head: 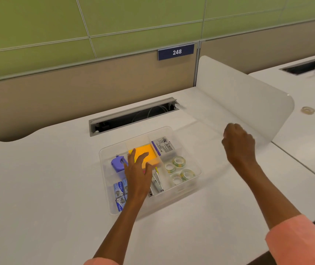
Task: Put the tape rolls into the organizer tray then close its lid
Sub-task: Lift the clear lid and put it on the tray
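Note:
A clear organizer tray (pixel 196 170) with several compartments sits on the white desk. Several clear tape rolls (pixel 178 161) lie in its front right compartment. My left hand (pixel 138 169) is spread flat over the tray's middle, fingers apart above an orange sticky-note pad (pixel 145 150), holding nothing. My right hand (pixel 238 142) hovers to the right of the tray with its fingers curled in; I see nothing in it. I cannot make out a lid on the tray.
The tray also holds a purple dispenser (pixel 117 164), blue staple boxes (pixel 119 196), a stapler (pixel 157 183) and a labelled box (pixel 162 146). A frosted divider (pixel 248 96) stands right, an open cable slot (pixel 133 116) behind. One more tape roll (pixel 308 110) lies on the neighbouring desk.

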`<state>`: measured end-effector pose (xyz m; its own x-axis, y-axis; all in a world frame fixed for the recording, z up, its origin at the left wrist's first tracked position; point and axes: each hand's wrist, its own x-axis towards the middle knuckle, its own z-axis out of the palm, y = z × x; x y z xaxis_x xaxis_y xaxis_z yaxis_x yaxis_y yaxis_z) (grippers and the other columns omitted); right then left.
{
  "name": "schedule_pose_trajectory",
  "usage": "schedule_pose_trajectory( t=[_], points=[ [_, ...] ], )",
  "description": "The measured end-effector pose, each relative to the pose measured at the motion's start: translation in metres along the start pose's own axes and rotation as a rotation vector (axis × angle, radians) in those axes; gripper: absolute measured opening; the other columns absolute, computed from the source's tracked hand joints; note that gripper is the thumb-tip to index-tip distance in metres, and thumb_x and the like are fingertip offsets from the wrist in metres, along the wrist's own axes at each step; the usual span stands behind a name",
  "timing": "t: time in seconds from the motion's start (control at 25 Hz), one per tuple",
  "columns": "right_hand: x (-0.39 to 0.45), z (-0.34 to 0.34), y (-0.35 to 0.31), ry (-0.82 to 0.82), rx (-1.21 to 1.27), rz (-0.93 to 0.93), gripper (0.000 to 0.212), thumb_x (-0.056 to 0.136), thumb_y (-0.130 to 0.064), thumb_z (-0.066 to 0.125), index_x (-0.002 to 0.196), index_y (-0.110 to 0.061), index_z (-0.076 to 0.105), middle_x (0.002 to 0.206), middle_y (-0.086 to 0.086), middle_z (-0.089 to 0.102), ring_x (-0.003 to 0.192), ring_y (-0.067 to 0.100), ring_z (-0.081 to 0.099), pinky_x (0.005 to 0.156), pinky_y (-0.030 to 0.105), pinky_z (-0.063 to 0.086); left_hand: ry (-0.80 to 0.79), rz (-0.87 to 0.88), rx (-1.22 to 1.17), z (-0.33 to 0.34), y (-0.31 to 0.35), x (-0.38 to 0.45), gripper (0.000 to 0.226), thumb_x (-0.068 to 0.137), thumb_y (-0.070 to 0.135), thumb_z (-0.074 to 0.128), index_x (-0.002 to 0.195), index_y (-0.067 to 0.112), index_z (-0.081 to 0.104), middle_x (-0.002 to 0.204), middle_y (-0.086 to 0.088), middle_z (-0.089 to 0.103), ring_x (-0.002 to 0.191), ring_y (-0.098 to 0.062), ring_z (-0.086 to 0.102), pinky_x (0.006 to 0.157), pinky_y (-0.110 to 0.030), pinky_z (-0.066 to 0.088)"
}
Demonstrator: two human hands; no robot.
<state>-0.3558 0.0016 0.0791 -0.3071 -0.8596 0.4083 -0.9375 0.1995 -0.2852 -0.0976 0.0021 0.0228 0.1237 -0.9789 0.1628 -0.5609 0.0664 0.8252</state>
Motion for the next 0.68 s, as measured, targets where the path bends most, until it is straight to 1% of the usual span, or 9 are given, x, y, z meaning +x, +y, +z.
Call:
schedule_pose_trajectory(
  t=[0.08,0.16,0.24,0.28,0.32,0.4,0.48,0.56,0.68],
  points=[
    [0.015,-0.019,-0.008,0.166,0.233,0.026,0.008,0.079,0.006,0.052,0.083,-0.001,0.052,0.084,0.021,0.066,0.069,0.042,0.059,0.063,0.041,0.045,0.019,-0.003,-0.010,-0.005,0.002,0.003,0.031,0.089,0.008,0.049,0.119,0.012,0.055,0.149,-0.011,0.031,0.137,-0.029,0.028,0.111,-0.052,0.029],
    [0.023,-0.034,-0.022,0.302,0.485,0.034,0.009,0.080,-0.002,0.061,0.081,-0.005,0.053,0.079,0.013,0.069,0.070,0.031,0.064,0.067,0.038,0.050,0.041,0.004,-0.024,-0.013,0.002,0.007,0.034,0.090,0.011,0.049,0.124,0.012,0.051,0.148,-0.012,0.033,0.135,-0.030,0.031,0.108,-0.046,0.032],
    [0.026,-0.043,-0.040,0.391,0.745,0.055,0.016,0.080,-0.014,0.068,0.078,-0.010,0.053,0.076,0.006,0.066,0.071,0.018,0.067,0.069,0.030,0.054,0.087,0.018,-0.065,-0.025,0.001,0.010,0.036,0.091,0.015,0.049,0.127,0.012,0.047,0.146,-0.013,0.037,0.133,-0.029,0.034,0.107,-0.041,0.033],
    [0.027,-0.045,-0.049,0.413,0.894,0.079,0.019,0.079,-0.018,0.070,0.077,-0.015,0.052,0.077,0.006,0.066,0.073,0.014,0.069,0.069,0.027,0.056,0.124,0.017,-0.094,-0.032,-0.001,0.012,0.037,0.091,0.018,0.049,0.128,0.011,0.046,0.144,-0.013,0.040,0.132,-0.028,0.037,0.106,-0.038,0.033],
    [0.028,-0.046,-0.058,0.412,1.059,0.112,0.022,0.078,-0.019,0.072,0.077,-0.019,0.050,0.080,0.010,0.069,0.077,0.015,0.071,0.071,0.028,0.059,0.165,0.009,-0.117,-0.040,-0.003,0.014,0.038,0.092,0.021,0.048,0.128,0.011,0.045,0.142,-0.013,0.042,0.130,-0.027,0.039,0.103,-0.034,0.034],
    [0.028,-0.041,-0.071,0.327,1.394,0.212,0.025,0.078,-0.010,0.072,0.084,-0.024,0.052,0.090,0.017,0.072,0.080,0.023,0.074,0.071,0.035,0.061,0.248,-0.049,-0.146,-0.057,-0.011,0.018,0.041,0.093,0.028,0.043,0.131,0.013,0.041,0.142,-0.011,0.043,0.129,-0.025,0.041,0.097,-0.027,0.033],
    [0.023,-0.027,-0.082,0.168,1.624,0.400,0.025,0.081,-0.003,0.067,0.094,-0.020,0.055,0.095,0.020,0.071,0.081,0.029,0.073,0.068,0.035,0.062,0.319,-0.163,-0.232,-0.073,-0.020,0.021,0.045,0.094,0.036,0.037,0.133,0.014,0.040,0.141,-0.009,0.045,0.129,-0.024,0.043,0.101,-0.027,0.032],
    [0.008,-0.005,-0.089,-0.005,1.719,0.602,0.019,0.086,0.000,0.060,0.100,-0.009,0.053,0.098,0.026,0.067,0.075,0.030,0.072,0.066,0.034,0.063,0.357,-0.277,-0.424,-0.085,-0.028,0.022,0.047,0.094,0.042,0.034,0.129,0.014,0.046,0.134,-0.010,0.053,0.120,-0.027,0.053,0.101,-0.034,0.040],
    [-0.018,0.027,-0.092,-0.173,1.696,0.795,0.017,0.089,0.001,0.055,0.105,-0.002,0.051,0.101,0.031,0.064,0.071,0.030,0.071,0.071,0.037,0.062,0.384,-0.374,-0.602,-0.096,-0.037,0.017,0.045,0.092,0.043,0.039,0.121,0.013,0.054,0.123,-0.011,0.061,0.105,-0.029,0.062,0.084,-0.036,0.051]
  ],
)
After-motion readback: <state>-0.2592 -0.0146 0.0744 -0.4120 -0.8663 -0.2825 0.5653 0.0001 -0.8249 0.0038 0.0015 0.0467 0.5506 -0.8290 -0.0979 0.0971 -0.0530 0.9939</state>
